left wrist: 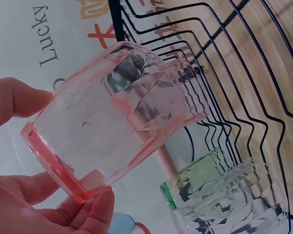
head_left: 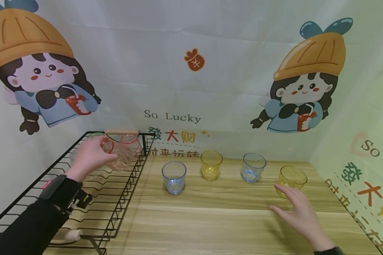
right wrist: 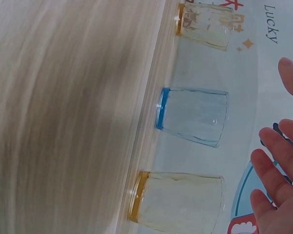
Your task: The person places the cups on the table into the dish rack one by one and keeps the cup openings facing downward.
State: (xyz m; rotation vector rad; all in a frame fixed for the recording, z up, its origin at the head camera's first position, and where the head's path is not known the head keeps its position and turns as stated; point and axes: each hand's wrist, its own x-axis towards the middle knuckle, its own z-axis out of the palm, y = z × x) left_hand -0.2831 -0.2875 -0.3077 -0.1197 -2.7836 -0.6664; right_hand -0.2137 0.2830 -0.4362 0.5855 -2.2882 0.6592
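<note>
My left hand (head_left: 90, 154) grips a pink-tinted glass (left wrist: 107, 122) near its thick base, thumb on one side and fingers on the other. The glass is tilted above the black wire rack (head_left: 99, 236). Close by in the rack are another pink glass (head_left: 131, 141), a green glass (left wrist: 205, 178) and a clear glass (left wrist: 244, 207). Over the table, my right hand (head_left: 298, 214) has its fingers spread and holds nothing. It is nearest to a yellow glass (head_left: 293, 175) at the right end of the row; its fingertips partly overlap that glass in the head view.
Left of that yellow glass stand a blue glass (head_left: 254, 168), another yellow glass (head_left: 211, 166) and another blue glass (head_left: 174, 179), all upright on the wooden table (head_left: 223, 230). The rack has a wooden handle (head_left: 121, 132) at its far end. A printed curtain (head_left: 229, 88) hangs behind.
</note>
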